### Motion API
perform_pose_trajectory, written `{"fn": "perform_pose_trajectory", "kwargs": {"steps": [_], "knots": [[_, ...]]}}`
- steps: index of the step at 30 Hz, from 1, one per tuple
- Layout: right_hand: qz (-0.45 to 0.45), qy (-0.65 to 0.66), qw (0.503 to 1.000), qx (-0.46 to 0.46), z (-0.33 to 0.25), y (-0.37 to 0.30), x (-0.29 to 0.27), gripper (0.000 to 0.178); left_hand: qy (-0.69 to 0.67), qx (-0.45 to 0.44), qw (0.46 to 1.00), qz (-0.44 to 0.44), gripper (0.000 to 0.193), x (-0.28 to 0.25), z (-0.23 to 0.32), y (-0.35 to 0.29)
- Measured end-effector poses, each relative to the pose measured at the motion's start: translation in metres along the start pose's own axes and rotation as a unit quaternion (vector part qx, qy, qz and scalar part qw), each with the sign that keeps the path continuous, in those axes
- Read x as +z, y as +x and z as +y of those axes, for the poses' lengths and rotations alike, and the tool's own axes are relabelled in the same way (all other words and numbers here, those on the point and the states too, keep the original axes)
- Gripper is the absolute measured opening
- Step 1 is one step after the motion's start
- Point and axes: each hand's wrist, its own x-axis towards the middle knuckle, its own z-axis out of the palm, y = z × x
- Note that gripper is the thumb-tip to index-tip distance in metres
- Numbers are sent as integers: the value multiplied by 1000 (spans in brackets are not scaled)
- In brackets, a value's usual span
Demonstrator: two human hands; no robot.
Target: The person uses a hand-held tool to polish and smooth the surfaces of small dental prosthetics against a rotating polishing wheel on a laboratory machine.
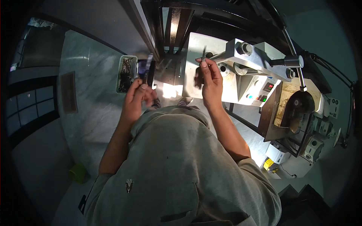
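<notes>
My left hand (136, 98) is closed on a slim greyish tool (149, 62) that points up and is smeared by motion, so its kind does not show. Between the thumb and forefinger of my right hand (212, 81) stands a small thin dark piece (204, 52), too small to name. The right hand is over the pale top of a bench machine (194, 71), left of its thick metal arm (247, 52). Beyond the left hand lies a pale-rimmed tray (120, 75) filled with dark material. A dark blue-purple object (142, 67) sits beside the tray.
A black lamp head (298, 107) on a jointed arm hangs at the right. Lit displays (268, 86) show on the machine's front. A green bin (78, 173) stands on the floor at lower left. Several white devices (313, 148) are at far right.
</notes>
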Motion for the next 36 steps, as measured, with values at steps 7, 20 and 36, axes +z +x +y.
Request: {"fn": "perform_pose_trajectory", "kwargs": {"steps": [7,20,36], "knots": [[-28,-238,971,-12,23,-14,-24,31,-26,-53,998,4,22,-13,-12,-6],[-98,-409,902,-99,9,-20,9,26,-52,-74,996,-21,22,-3,-17,-8],[-27,-503,850,-154,16,-3,12,40,-33,-69,996,-50,19,-1,-23,-8]]}}
